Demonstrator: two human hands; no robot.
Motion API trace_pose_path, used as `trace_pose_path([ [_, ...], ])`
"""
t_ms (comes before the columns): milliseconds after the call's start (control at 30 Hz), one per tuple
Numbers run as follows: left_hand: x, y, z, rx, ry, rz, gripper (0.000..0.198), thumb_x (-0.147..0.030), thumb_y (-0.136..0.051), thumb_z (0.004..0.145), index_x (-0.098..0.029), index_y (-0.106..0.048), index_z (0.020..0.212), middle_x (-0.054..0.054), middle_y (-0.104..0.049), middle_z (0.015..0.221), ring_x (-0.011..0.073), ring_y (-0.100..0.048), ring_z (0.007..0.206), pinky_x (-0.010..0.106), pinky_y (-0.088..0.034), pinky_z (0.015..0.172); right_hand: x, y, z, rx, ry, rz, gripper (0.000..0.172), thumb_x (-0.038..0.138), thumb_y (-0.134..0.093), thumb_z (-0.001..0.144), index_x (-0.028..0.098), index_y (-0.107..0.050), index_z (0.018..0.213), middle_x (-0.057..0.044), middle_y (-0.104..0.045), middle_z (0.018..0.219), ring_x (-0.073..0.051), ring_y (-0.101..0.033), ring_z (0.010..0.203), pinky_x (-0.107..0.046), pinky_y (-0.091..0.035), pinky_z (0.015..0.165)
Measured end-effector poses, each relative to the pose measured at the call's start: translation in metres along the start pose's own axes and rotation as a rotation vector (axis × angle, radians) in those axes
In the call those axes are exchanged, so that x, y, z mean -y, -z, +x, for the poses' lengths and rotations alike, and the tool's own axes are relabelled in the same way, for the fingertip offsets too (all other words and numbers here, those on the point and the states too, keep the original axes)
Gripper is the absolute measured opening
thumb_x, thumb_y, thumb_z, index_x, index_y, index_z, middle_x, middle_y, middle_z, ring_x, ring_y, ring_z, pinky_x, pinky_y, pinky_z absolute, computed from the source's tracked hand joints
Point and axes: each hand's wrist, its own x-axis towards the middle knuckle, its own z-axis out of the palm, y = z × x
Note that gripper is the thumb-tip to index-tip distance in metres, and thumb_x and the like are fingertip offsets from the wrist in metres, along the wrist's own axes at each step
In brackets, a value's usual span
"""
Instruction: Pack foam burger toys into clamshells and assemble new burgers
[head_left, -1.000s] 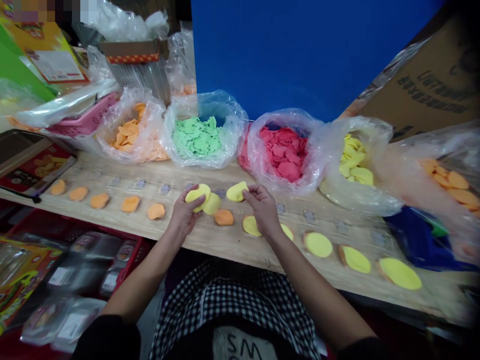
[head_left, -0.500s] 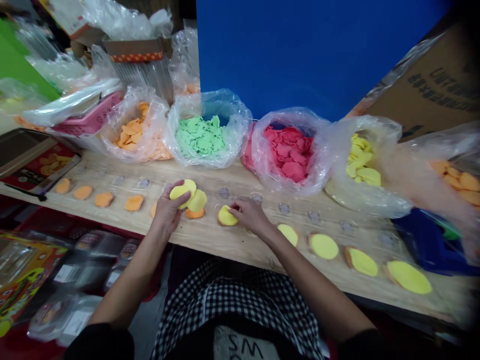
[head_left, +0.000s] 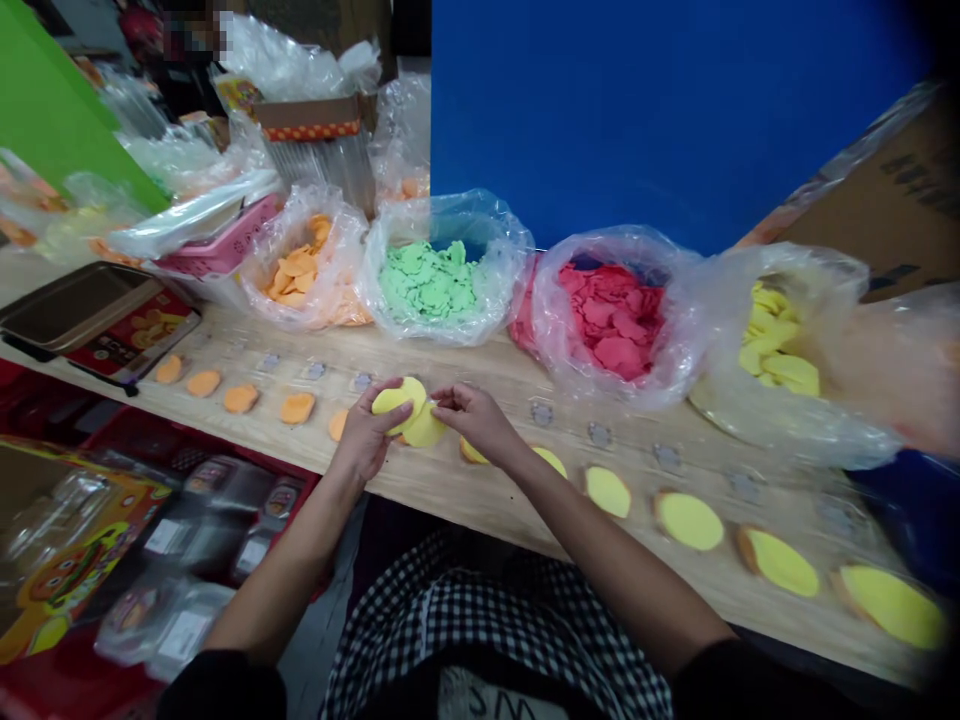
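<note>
My left hand (head_left: 365, 440) grips a few thin yellow discs (head_left: 403, 397), fanned apart, thumb on top. The fingers of my right hand (head_left: 480, 425) pinch together at the edge of the lower yellow disc (head_left: 426, 428). Below them on the wooden table (head_left: 442, 485) runs a row of orange rounds. Those on the left are bare, such as this orange round (head_left: 297, 407). Toward the right, the rounds carry a yellow disc each, like this yellow-topped round (head_left: 690, 520). One yellow-topped round (head_left: 472, 452) is partly hidden under my right hand.
Behind the row stand open plastic bags with orange pieces (head_left: 296, 272), green pieces (head_left: 431, 280), red pieces (head_left: 615, 320) and yellow pieces (head_left: 780, 345). A tray (head_left: 82, 300) and a pink basket (head_left: 225, 235) stand at left. Clear packs (head_left: 187, 535) lie in a red crate below.
My right hand has left the round where it was placing a yellow disc and moved left to the discs in my left hand. The view has shifted slightly.
</note>
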Motion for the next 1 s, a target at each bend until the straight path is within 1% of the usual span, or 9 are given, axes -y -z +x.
trace_pose_path([
  [100, -0.001, 0.013, 0.005, -0.029, -0.062, -0.012, 0.047, -0.012, -0.076, 0.050, -0.015, -0.060, 0.094, 0.002, -0.064, 0.088, 0.0123, -0.060, 0.075, 0.025, -0.051, 0.071, 0.003, -0.005, 0.009, -0.053, 0.078, -0.165, 0.009, 0.018, -0.056, 0.074, 0.017, -0.061, 0.080, 0.000, -0.061, 0.074, -0.013, -0.054, 0.068, -0.025, -0.040, 0.065],
  [233, -0.008, 0.028, 0.011, -0.098, -0.119, -0.062, 0.046, -0.011, -0.075, 0.051, -0.015, -0.059, 0.093, 0.005, -0.063, 0.094, 0.0177, -0.061, 0.082, 0.035, -0.052, 0.076, 0.010, -0.010, 0.013, -0.162, 0.320, -0.564, 0.009, 0.018, -0.051, 0.081, 0.018, -0.060, 0.079, -0.002, -0.060, 0.076, -0.016, -0.051, 0.078, -0.029, -0.033, 0.072],
  [300, -0.013, 0.032, 0.011, -0.124, -0.116, -0.080, 0.046, -0.010, -0.074, 0.052, -0.016, -0.058, 0.094, 0.005, -0.063, 0.095, 0.0189, -0.062, 0.082, 0.036, -0.053, 0.074, 0.009, -0.015, 0.011, -0.127, 0.442, -0.770, 0.015, 0.019, -0.046, 0.085, 0.018, -0.060, 0.081, -0.004, -0.060, 0.079, -0.017, -0.048, 0.081, -0.031, -0.030, 0.073],
  [433, -0.021, 0.038, 0.009, -0.142, -0.072, -0.105, 0.045, -0.008, -0.073, 0.054, -0.016, -0.057, 0.096, 0.006, -0.063, 0.097, 0.0206, -0.062, 0.084, 0.033, -0.055, 0.070, -0.008, -0.029, -0.001, 0.074, 0.603, -1.034, 0.019, 0.016, -0.040, 0.087, 0.018, -0.059, 0.083, -0.005, -0.059, 0.083, -0.019, -0.045, 0.082, -0.031, -0.027, 0.070],
  [500, -0.023, 0.042, 0.008, -0.139, -0.061, -0.120, 0.045, -0.007, -0.072, 0.055, -0.016, -0.057, 0.097, 0.007, -0.063, 0.098, 0.0206, -0.063, 0.084, 0.034, -0.055, 0.071, -0.018, -0.033, -0.006, 0.130, 0.592, -1.019, 0.019, 0.018, -0.041, 0.088, 0.017, -0.059, 0.081, -0.005, -0.059, 0.083, -0.018, -0.046, 0.081, -0.031, -0.028, 0.069],
  [600, -0.025, 0.048, 0.006, -0.112, -0.051, -0.132, 0.043, -0.008, -0.070, 0.058, -0.015, -0.057, 0.099, 0.007, -0.063, 0.100, 0.0203, -0.063, 0.084, 0.035, -0.054, 0.073, -0.023, -0.033, -0.011, 0.155, 0.542, -0.851, 0.019, 0.023, -0.043, 0.088, 0.017, -0.059, 0.079, -0.005, -0.059, 0.082, -0.017, -0.047, 0.081, -0.029, -0.030, 0.069],
  [767, -0.028, 0.052, 0.001, -0.067, -0.014, -0.142, 0.038, -0.015, -0.066, 0.066, -0.015, -0.057, 0.103, 0.009, -0.064, 0.099, 0.0209, -0.063, 0.083, 0.033, -0.054, 0.070, -0.003, -0.036, 0.002, 0.003, 0.433, -0.513, 0.015, 0.025, -0.046, 0.086, 0.019, -0.058, 0.080, -0.003, -0.058, 0.079, -0.016, -0.050, 0.079, -0.029, -0.035, 0.072],
  [900, -0.026, 0.054, -0.002, -0.066, -0.041, -0.142, 0.035, -0.020, -0.063, 0.070, -0.016, -0.058, 0.104, 0.009, -0.064, 0.100, 0.0185, -0.063, 0.079, 0.029, -0.053, 0.067, 0.015, -0.061, 0.024, -0.082, 0.318, -0.321, 0.008, 0.027, -0.053, 0.081, 0.020, -0.057, 0.082, -0.002, -0.052, 0.078, -0.015, -0.050, 0.076, -0.028, -0.040, 0.070],
  [1000, -0.022, 0.059, -0.002, -0.091, -0.101, -0.152, 0.036, -0.025, -0.063, 0.071, -0.016, -0.058, 0.105, 0.008, -0.063, 0.100, 0.0161, -0.061, 0.081, 0.025, -0.051, 0.070, 0.020, -0.087, 0.039, -0.091, 0.284, -0.302, 0.012, 0.026, -0.061, 0.073, 0.019, -0.056, 0.082, -0.003, -0.050, 0.083, -0.016, -0.049, 0.080, -0.030, -0.041, 0.072],
])
